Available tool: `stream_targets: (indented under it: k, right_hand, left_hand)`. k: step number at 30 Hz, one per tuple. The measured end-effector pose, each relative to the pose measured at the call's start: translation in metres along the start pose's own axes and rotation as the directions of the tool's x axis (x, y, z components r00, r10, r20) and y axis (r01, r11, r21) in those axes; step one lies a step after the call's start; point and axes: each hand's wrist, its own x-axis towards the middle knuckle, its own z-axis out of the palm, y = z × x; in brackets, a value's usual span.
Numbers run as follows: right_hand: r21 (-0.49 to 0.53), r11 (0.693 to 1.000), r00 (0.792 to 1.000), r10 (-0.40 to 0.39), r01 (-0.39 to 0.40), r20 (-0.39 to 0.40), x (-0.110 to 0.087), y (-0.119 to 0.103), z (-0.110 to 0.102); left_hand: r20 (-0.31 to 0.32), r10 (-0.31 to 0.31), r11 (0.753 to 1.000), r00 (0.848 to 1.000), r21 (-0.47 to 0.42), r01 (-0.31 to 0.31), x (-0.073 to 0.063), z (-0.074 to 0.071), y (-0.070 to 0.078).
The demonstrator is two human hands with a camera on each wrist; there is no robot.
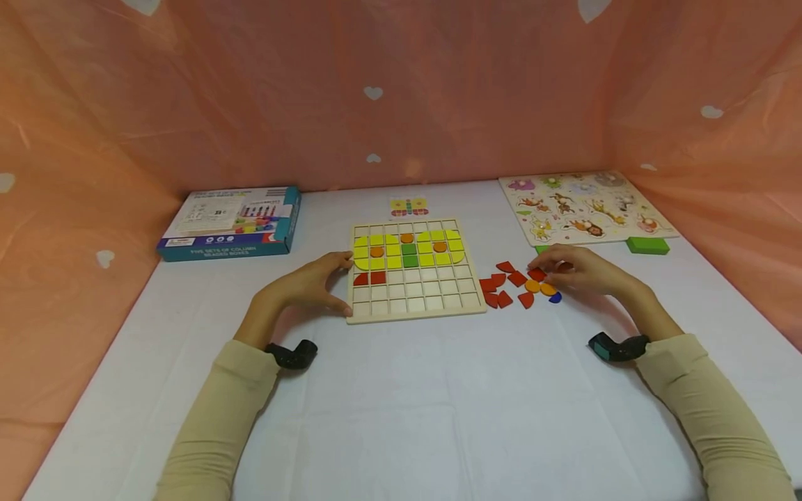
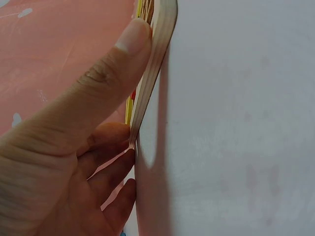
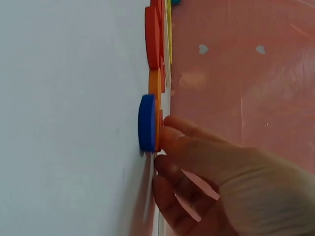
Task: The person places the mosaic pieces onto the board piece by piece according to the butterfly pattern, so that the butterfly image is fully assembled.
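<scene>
A wooden grid board (image 1: 416,319) lies in the middle of the table, with yellow, orange, green and red pieces set in its squares. My left hand (image 1: 311,280) touches its left edge, thumb near the front corner and fingers farther back; the left wrist view shows the thumb (image 2: 134,37) against the wooden side. To the right of the board, loose red pieces (image 1: 516,278) lie in a cluster. My right hand (image 1: 579,270) pinches a red square piece (image 1: 537,275) at that cluster. Beside its fingers are orange discs (image 1: 532,286) and a blue piece (image 3: 146,124).
A small picture card (image 1: 409,207) lies behind the board. At the back left is a teal box (image 1: 228,223). An animal puzzle board (image 1: 564,205) stands at the back right, propped on green blocks (image 1: 648,245). Pink cloth hangs behind the table.
</scene>
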Motion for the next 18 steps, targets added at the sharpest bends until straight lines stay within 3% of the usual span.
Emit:
stream_targets:
  k: [5,10,14,18]
  right_hand:
    - [-0.066,0.997,0.999,-0.040,0.039,-0.015,0.003,0.001,0.003]
    - [-0.129,0.992,0.999,-0.007,0.001,-0.044,0.004,-0.004,0.001]
    - [-0.121,0.992,0.995,-0.031,0.019,-0.100,0.012,-0.019,0.001]
    - [-0.104,0.993,0.990,-0.076,0.064,-0.122,0.032,-0.044,0.009]
  left_hand:
    - [0.001,-0.015,1.000,1.000,-0.001,0.015,0.000,0.000,0.000]
    - [0.000,-0.012,1.000,1.000,-0.002,0.012,0.001,0.000,0.000]
    - [-0.001,-0.009,1.000,1.000,-0.006,0.009,0.001,0.000,0.000]
    - [0.001,-0.010,1.000,1.000,-0.002,0.010,0.002,0.001,-0.001]
